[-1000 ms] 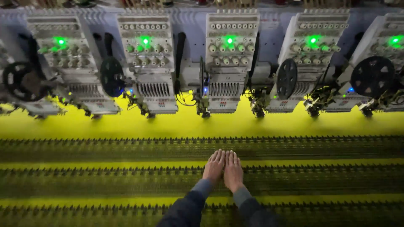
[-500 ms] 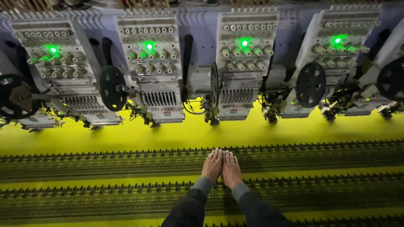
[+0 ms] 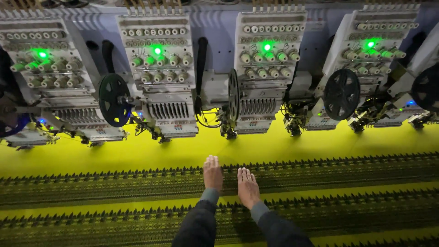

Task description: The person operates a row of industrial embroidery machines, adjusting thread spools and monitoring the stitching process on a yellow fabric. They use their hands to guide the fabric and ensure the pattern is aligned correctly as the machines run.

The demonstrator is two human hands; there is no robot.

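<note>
Parting from their earlier touch, left hand [image 3: 213,174] and right hand [image 3: 247,187] press flat on the yellow cloth [image 3: 274,148], fingers straight, holding nothing.

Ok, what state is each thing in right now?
left hand: flat, palm down on the embroidered band
right hand: flat beside it, slightly apart
yellow fabric: spread flat under the heads
embroidery heads: green lamps lit

Dim room, green lamp glare, edges bowed
</note>
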